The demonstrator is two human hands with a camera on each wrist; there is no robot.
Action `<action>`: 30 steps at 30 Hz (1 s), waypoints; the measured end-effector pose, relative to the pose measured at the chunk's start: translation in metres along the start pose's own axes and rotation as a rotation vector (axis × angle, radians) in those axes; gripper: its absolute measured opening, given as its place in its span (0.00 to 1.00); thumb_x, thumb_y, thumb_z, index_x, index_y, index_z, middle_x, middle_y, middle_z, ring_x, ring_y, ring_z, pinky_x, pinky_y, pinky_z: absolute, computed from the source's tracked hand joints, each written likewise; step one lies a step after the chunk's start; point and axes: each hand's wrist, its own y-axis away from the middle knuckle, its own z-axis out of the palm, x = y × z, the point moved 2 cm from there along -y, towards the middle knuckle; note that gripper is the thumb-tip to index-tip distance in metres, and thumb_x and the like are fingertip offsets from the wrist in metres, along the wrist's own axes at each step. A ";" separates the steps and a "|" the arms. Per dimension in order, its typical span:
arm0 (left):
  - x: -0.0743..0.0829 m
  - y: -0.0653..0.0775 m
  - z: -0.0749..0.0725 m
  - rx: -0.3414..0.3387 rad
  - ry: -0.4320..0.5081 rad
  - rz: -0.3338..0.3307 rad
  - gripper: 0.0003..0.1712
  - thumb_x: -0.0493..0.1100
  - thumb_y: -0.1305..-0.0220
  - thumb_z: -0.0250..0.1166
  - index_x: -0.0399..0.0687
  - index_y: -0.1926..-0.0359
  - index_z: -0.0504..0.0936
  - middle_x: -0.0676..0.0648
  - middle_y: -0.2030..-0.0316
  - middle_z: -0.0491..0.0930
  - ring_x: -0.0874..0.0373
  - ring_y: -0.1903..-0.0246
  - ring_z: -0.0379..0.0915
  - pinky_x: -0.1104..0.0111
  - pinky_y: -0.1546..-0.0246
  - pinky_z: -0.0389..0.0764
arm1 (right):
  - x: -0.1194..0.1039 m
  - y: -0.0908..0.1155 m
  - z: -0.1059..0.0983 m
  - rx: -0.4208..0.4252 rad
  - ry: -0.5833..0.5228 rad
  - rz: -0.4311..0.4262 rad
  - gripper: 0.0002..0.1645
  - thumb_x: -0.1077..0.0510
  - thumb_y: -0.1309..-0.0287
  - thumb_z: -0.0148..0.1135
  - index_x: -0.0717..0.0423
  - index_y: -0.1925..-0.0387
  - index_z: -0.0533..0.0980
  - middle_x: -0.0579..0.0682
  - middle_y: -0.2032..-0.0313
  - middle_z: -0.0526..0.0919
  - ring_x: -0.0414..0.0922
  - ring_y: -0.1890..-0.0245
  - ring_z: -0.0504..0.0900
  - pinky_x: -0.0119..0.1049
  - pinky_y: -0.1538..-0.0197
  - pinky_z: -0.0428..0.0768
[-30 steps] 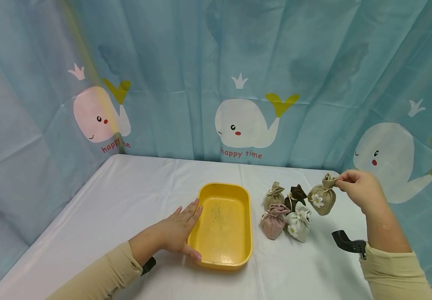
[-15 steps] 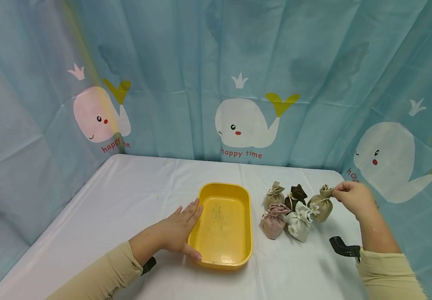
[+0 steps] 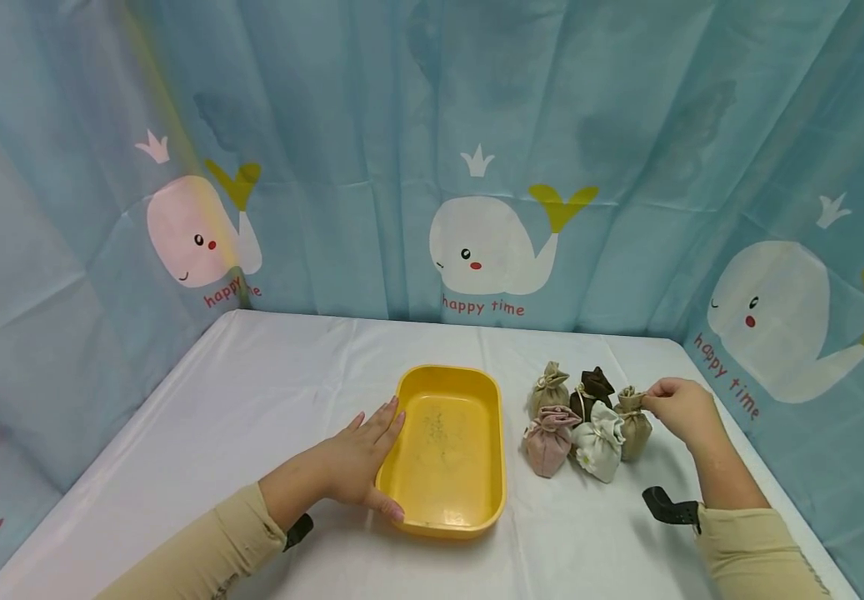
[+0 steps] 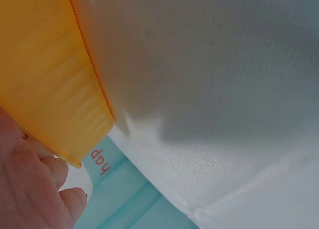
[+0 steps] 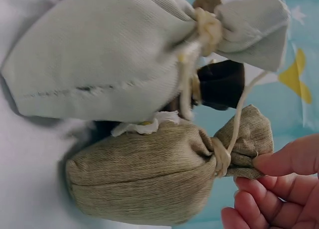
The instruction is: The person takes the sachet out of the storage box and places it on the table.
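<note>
My right hand (image 3: 682, 407) pinches the gathered top of a tan drawstring pouch (image 3: 634, 433) between thumb and fingers. In the right wrist view that tan pouch (image 5: 144, 176), tied with cream cord, sits beside a white pouch (image 5: 99, 54). The head view puts the held pouch at the right end of a cluster: the white pouch with a daisy (image 3: 598, 446), a pink pouch (image 3: 548, 450), a dark brown pouch (image 3: 591, 392) and another tan pouch (image 3: 549, 392). Spread fingers of my left hand (image 3: 357, 458) rest on the left rim of a yellow tray (image 3: 502, 450).
A white cloth (image 3: 289, 358) covers the table. Behind and along both sides hangs a blue curtain (image 3: 372, 125) printed with whales. The pouches stand to the right of the tray, with a strip of cloth between them.
My right hand has brought the tan pouch down and leftward, from above the table to beside the white pouch. The left hand and yellow tray have stayed in place.
</note>
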 end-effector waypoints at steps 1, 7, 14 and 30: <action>0.000 0.000 0.000 -0.001 -0.002 0.000 0.77 0.86 0.71 0.49 0.41 0.29 0.37 0.42 0.30 0.25 0.51 0.30 0.27 0.50 0.35 0.43 | 0.000 0.000 0.002 -0.006 -0.010 0.003 0.11 0.58 0.44 0.53 0.62 0.73 0.76 0.52 0.76 0.75 0.48 0.74 0.69 0.37 0.77 0.66; 0.000 0.000 -0.001 -0.004 0.000 0.002 0.77 0.86 0.71 0.48 0.41 0.29 0.37 0.42 0.30 0.25 0.51 0.31 0.27 0.50 0.35 0.42 | 0.002 -0.001 0.010 -0.020 -0.031 -0.005 0.10 0.58 0.44 0.54 0.62 0.73 0.75 0.52 0.76 0.76 0.47 0.75 0.69 0.37 0.77 0.65; -0.001 -0.001 0.000 0.007 -0.012 0.003 0.78 0.87 0.73 0.46 0.40 0.29 0.37 0.41 0.30 0.26 0.50 0.30 0.28 0.50 0.35 0.43 | 0.000 -0.003 0.011 -0.070 -0.018 -0.014 0.10 0.58 0.43 0.53 0.61 0.73 0.74 0.52 0.76 0.75 0.47 0.74 0.70 0.37 0.76 0.66; -0.004 -0.004 0.001 -0.021 -0.037 -0.033 0.79 0.88 0.76 0.45 0.41 0.29 0.37 0.43 0.30 0.27 0.51 0.30 0.27 0.49 0.35 0.41 | -0.010 -0.004 -0.003 -0.131 0.086 -0.041 0.20 0.49 0.43 0.57 0.64 0.67 0.67 0.61 0.68 0.72 0.53 0.69 0.71 0.41 0.72 0.70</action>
